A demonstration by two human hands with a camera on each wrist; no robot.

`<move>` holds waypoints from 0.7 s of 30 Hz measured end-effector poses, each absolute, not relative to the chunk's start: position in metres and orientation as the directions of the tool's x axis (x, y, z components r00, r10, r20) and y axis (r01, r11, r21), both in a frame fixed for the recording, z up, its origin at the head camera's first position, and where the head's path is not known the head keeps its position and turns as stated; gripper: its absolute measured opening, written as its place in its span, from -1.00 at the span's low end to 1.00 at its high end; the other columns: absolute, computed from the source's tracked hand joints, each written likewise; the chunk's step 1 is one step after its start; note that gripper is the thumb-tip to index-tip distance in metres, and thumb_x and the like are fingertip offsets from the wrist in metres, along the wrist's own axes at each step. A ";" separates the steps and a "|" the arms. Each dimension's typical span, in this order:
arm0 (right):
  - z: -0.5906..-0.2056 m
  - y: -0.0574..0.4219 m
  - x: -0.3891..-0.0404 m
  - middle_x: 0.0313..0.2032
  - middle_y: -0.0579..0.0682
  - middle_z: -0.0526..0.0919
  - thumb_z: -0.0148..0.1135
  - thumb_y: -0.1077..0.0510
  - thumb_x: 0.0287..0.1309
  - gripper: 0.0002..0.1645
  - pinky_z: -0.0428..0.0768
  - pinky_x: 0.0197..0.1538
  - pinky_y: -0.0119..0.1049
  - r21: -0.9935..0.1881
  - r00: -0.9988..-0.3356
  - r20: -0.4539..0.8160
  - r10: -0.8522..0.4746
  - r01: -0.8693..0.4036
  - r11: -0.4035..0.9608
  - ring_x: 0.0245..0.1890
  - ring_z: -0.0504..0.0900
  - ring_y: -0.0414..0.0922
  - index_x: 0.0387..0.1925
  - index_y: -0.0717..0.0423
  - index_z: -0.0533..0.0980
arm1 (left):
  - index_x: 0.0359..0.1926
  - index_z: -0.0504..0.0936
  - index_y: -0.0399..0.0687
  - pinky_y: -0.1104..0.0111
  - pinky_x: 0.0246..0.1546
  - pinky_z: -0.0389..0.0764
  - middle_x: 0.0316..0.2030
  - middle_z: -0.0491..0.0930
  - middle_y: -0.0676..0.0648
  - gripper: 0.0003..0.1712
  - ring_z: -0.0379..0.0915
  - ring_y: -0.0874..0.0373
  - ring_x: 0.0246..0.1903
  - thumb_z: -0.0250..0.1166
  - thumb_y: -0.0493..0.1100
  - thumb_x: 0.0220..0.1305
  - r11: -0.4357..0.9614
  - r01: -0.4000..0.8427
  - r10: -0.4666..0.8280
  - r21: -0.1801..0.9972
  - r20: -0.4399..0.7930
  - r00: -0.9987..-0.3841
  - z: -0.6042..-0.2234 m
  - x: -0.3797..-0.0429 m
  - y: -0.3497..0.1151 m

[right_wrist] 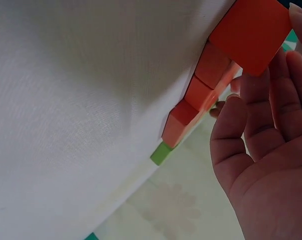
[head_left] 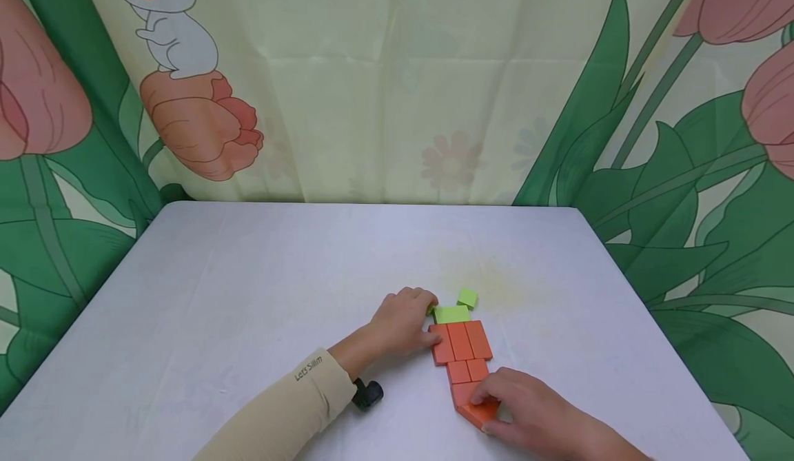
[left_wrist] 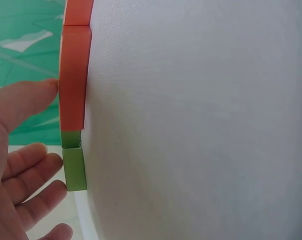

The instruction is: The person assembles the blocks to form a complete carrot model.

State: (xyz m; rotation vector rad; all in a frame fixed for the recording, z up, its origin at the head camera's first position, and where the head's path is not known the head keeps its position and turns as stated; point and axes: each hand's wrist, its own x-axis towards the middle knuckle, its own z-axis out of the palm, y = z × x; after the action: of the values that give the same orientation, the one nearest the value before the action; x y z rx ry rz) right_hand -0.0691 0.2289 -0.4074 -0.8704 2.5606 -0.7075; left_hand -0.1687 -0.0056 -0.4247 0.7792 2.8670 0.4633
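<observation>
Flat orange blocks (head_left: 460, 342) lie together on the white table in a carrot-like shape that narrows toward me. A green rectangular block (head_left: 453, 314) touches their far end, with a small green block (head_left: 468, 298) just beyond. My left hand (head_left: 403, 320) rests along the left side. Its thumb (left_wrist: 38, 95) touches an orange block, and its fingers reach another green block (left_wrist: 74, 170), mostly covered in the head view. At the near tip, my right hand (head_left: 533, 406) pinches an orange pointed block (head_left: 477, 415) between thumb and fingers; part of it is hidden.
White cloth covers the table (head_left: 279, 261). Behind it hangs a curtain (head_left: 347, 103) printed with tulips and a white animal. A black wrist camera (head_left: 369, 395) sits under my left sleeve (head_left: 291, 406), close to the tabletop.
</observation>
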 end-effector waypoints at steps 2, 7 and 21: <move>-0.408 0.229 -0.069 -0.23 -0.50 0.47 0.46 0.06 0.12 -0.72 0.55 -0.09 -0.31 -0.555 -0.757 -0.166 -0.632 -0.458 0.694 -0.23 0.44 -0.37 -0.13 -0.16 0.60 | 0.20 0.51 -0.01 0.19 0.08 0.46 0.11 0.54 0.00 -0.39 0.40 0.09 0.12 0.39 0.17 0.25 0.819 0.471 0.512 0.328 -0.047 -0.857 -0.425 -0.169 -0.005; -0.410 0.231 -0.068 -0.20 -0.49 0.49 0.46 0.06 0.12 -0.71 0.55 -0.07 -0.28 -0.541 -0.754 -0.149 -0.640 -0.479 0.691 -0.21 0.45 -0.36 -0.11 -0.13 0.61 | 0.20 0.51 -0.02 0.18 0.08 0.46 0.11 0.54 0.00 -0.39 0.41 0.08 0.12 0.40 0.17 0.24 0.820 0.471 0.511 0.326 -0.043 -0.859 -0.424 -0.168 -0.005; -0.411 0.230 -0.069 -0.18 -0.49 0.50 0.47 0.05 0.12 -0.70 0.56 -0.05 -0.26 -0.543 -0.754 -0.154 -0.639 -0.476 0.692 -0.20 0.45 -0.37 -0.09 -0.11 0.62 | 0.19 0.52 -0.03 0.19 0.07 0.47 0.10 0.55 -0.01 -0.39 0.42 0.08 0.11 0.40 0.16 0.24 0.815 0.475 0.513 0.332 -0.031 -0.858 -0.425 -0.168 -0.006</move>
State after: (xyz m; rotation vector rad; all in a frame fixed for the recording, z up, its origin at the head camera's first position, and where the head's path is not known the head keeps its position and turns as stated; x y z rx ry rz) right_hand -0.0686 0.2301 -0.4110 -0.8763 2.5727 -0.6908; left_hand -0.1681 -0.0058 -0.4247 0.7871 2.8786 0.4795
